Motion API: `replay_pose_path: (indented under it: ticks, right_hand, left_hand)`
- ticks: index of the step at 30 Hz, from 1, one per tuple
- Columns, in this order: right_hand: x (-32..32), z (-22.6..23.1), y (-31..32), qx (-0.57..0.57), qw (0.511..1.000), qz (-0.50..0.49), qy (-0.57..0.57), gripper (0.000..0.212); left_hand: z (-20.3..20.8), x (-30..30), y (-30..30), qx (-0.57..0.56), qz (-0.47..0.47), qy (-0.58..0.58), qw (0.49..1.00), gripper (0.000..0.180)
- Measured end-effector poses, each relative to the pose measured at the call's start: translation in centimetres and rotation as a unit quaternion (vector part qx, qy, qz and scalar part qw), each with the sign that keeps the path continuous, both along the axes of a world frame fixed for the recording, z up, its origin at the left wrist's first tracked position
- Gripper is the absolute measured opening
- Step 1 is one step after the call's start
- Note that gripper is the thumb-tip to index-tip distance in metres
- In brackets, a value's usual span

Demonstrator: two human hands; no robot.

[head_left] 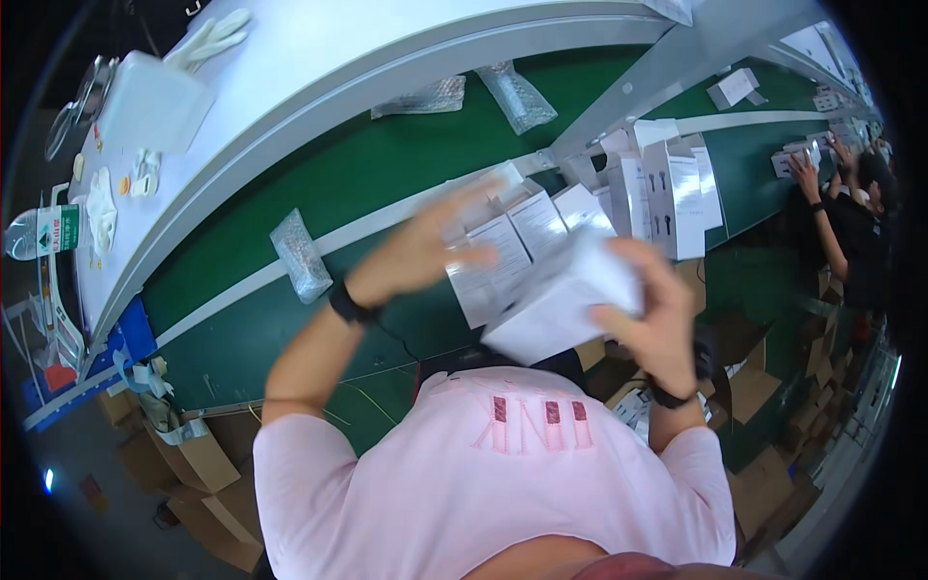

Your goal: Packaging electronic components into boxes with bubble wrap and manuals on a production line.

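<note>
The left hand (425, 253) was smeared by motion, so its fingers (471, 198) could not be told apart. The white box (565, 307) in the right hand (657, 319) was blurred too, its print unreadable and its lower corner hidden behind the pink shirt (483, 474). The co-worker (855, 227) at the far right was cut by the dark rim. What that person's hand (804, 174) touched was too small to tell.

Right hand (657, 319) grips white box (565, 304); left hand (425, 246) raised over green conveyor belt (319, 184).
</note>
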State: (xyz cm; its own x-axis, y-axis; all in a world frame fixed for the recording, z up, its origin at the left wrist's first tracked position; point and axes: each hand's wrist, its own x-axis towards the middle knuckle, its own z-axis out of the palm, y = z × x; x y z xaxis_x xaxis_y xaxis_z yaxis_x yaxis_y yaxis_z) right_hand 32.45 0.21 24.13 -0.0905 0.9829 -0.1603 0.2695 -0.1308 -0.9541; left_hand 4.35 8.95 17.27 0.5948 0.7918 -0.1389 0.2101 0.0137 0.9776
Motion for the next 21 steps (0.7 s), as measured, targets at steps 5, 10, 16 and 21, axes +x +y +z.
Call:
replay_pose_path:
  ticks: [5,10,16,21]
  right_hand:
    - [20.6,1.8,2.4,0.189,0.902,-0.387,0.037,0.053]
    - [43.0,-10.5,8.8,0.099,0.837,-0.527,0.109,0.053]
    - [47.6,-26.7,14.0,-0.026,0.885,-0.453,0.106,0.061]
    - [46.1,-24.2,15.3,-0.226,0.84,-0.48,-0.112,0.068]
  left_hand:
    - [-8.7,-5.4,17.4,0.144,0.112,0.383,0.906,0.088]
    - [-17.7,-4.9,23.9,0.187,0.021,0.679,0.71,0.085]
    - [-20.0,-5.2,24.9,0.154,0.032,0.602,0.783,0.068]
    - [-14.7,-3.5,17.1,0.183,0.224,0.254,0.923,0.062]
